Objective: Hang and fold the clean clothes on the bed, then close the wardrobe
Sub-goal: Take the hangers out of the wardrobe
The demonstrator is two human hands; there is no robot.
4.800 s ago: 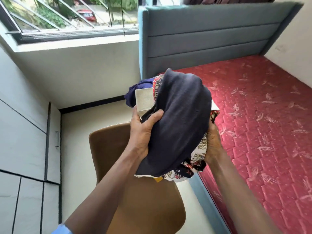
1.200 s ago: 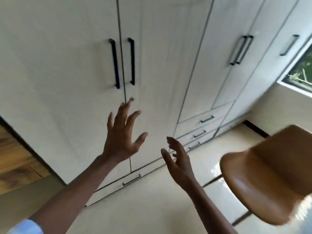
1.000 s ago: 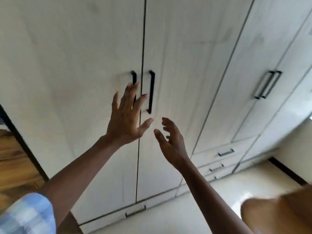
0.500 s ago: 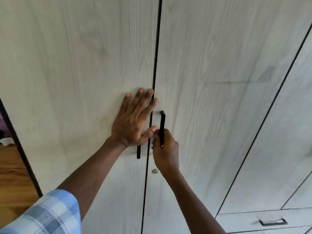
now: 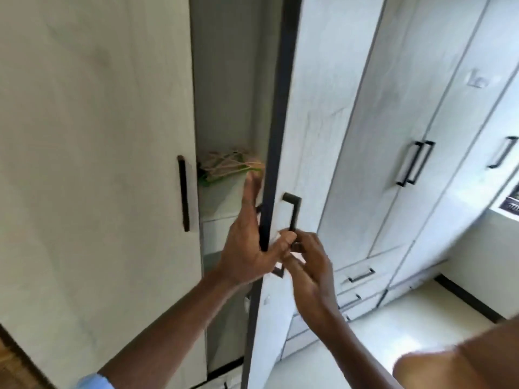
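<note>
At the far left you have the closed wardrobe door (image 5: 95, 164), its pale wood-grain face filling that side, with a dark vertical handle (image 5: 184, 193) near its right edge. Just right of it is a gap into the wardrobe, and inside, on a shelf (image 5: 222, 203), lies a folded cloth (image 5: 227, 167) with green and tan in it; blur hides any finer detail. Your left hand (image 5: 250, 248) reaches up across that gap, fingers together and pointing upward on the inner side of the open door's dark edge (image 5: 273, 153), thumb wrapped round to the outer face, so the hand clasps the door edge. The open door (image 5: 317, 122) stands ajar, swung a little toward you. Your right hand (image 5: 309, 265) sits just beside the left, touching it at the thumb, its fingers curled round the lower end of that door's black bar handle (image 5: 292, 211). Further right, the remaining wardrobe doors (image 5: 398, 108) are shut, a pair of black handles (image 5: 415, 163) side by side, with drawers (image 5: 362, 276) below them. At the bottom right corner a blurred tan chair (image 5: 463, 363) juts into view above the pale floor (image 5: 393, 327). The clothes from the bed are not in view here.
</note>
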